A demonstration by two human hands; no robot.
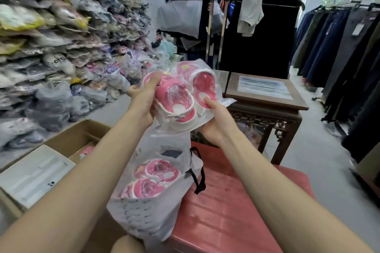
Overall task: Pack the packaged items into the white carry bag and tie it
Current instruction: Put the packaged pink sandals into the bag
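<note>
- Nearest the camera, on the red bench (236, 211), the white bag (144, 217) is stood with its mouth slack and open. Its black handles (198, 178) hang loose at the right side.
- The bag is thin, soft film, so it is judged likely to slump unless the mouth is kept spread.
- Inside the bag, one pack of pink shoes (156, 178) can be seen lying through the mouth, and room appears to be left above it.
- Just above the mouth, a second pack (181, 96) is held in the air by both hands: pink-and-white shoes sealed in clear film.
- The left hand (144, 98) is wrapped round the pack's left end, fingers curled beneath and thumb on top.
- The right hand (216, 121) is closed on the lower right corner, with the thumb pressed on the film.
- The second pack is judged light, and the shoes springy rather than fragile. The film looks slick and crinkly, so hold is best taken on the shoe bodies through it, not on the loose edge, which could slip.
- Further left a cardboard box (82, 135) is set, and behind the hands a wooden stand (265, 96).
- Farthest off, bagged stock (51, 37) is stacked at left and hung clothes (339, 47) are ranged at right.
</note>
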